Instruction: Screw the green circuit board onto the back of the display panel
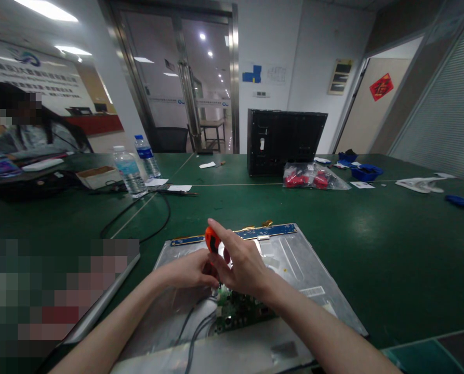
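Note:
My right hand (244, 262) is closed on the orange and black handle of what looks like a screwdriver (209, 238), its index finger raised along the top. Close beside it, my left hand (190, 270) has its fingers curled in under the handle; what they pinch is hidden. Both hands are over the upper left corner of a green circuit board (235, 314). That board lies on a silver metal display panel (309, 265), with dark cables (195, 330) running from its left side. Along the panel's far edge runs a narrow blue circuit strip (284, 230).
On the green table (391, 259) stand a black monitor housing (286, 140) and a bag of red parts (313, 177). Blue trays (366, 172) are at the right. Two water bottles (129, 171) and a black cable (168, 213) lie left. Another person (40, 124) sits far left.

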`<action>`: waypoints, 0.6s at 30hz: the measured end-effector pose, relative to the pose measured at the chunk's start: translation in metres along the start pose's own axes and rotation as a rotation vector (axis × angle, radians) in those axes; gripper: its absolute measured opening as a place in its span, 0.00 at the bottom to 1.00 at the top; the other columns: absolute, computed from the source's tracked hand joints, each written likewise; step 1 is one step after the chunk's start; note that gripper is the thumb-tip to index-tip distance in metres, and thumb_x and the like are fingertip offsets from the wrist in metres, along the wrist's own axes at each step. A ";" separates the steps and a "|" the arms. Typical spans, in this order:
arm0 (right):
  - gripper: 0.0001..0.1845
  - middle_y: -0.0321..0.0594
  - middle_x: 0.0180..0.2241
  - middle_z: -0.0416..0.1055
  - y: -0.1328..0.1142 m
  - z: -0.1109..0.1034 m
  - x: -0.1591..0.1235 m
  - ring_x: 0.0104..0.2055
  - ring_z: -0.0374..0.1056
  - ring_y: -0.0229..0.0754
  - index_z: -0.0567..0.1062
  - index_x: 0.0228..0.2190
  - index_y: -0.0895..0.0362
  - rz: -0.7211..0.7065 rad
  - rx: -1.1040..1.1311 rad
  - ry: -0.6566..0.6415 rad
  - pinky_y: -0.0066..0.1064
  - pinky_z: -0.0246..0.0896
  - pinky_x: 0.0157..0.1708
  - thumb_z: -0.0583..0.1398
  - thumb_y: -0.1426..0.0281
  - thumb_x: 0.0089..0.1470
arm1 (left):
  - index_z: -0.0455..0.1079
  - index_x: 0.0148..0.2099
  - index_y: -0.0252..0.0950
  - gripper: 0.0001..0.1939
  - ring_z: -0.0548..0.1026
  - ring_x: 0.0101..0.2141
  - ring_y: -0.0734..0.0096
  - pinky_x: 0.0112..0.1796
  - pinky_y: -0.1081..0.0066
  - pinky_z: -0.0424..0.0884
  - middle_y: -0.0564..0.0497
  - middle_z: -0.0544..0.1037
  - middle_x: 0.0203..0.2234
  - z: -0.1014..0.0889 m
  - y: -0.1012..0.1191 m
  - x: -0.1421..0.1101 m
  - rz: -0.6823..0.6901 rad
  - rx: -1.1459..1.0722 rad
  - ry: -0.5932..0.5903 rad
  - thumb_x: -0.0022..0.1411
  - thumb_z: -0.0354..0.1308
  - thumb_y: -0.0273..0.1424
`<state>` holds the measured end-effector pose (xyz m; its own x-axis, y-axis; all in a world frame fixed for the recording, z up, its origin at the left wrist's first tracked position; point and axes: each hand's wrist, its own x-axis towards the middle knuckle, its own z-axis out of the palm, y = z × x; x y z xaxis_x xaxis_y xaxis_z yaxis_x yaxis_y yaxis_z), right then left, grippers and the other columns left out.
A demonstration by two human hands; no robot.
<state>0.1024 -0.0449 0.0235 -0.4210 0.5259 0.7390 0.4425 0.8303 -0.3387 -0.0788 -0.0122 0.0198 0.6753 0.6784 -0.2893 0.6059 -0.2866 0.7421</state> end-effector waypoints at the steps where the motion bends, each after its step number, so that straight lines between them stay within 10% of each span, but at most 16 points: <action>1: 0.35 0.43 0.39 0.73 0.000 0.000 0.000 0.25 0.65 0.37 0.49 0.64 0.60 0.003 0.020 0.003 0.31 0.66 0.24 0.55 0.72 0.59 | 0.71 0.32 0.34 0.08 0.73 0.31 0.64 0.33 0.71 0.68 0.53 0.75 0.26 0.000 0.000 0.000 -0.002 0.003 0.002 0.49 0.60 0.33; 18: 0.33 0.42 0.39 0.74 0.004 0.007 -0.003 0.24 0.64 0.35 0.52 0.62 0.58 0.013 0.013 0.080 0.28 0.63 0.24 0.57 0.69 0.58 | 0.71 0.35 0.35 0.10 0.73 0.33 0.64 0.37 0.70 0.69 0.53 0.77 0.29 0.000 -0.004 0.000 0.012 -0.003 -0.006 0.48 0.60 0.33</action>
<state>0.0994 -0.0419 0.0161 -0.3501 0.5206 0.7787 0.4368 0.8261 -0.3559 -0.0810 -0.0109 0.0164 0.6852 0.6708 -0.2839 0.5965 -0.2929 0.7473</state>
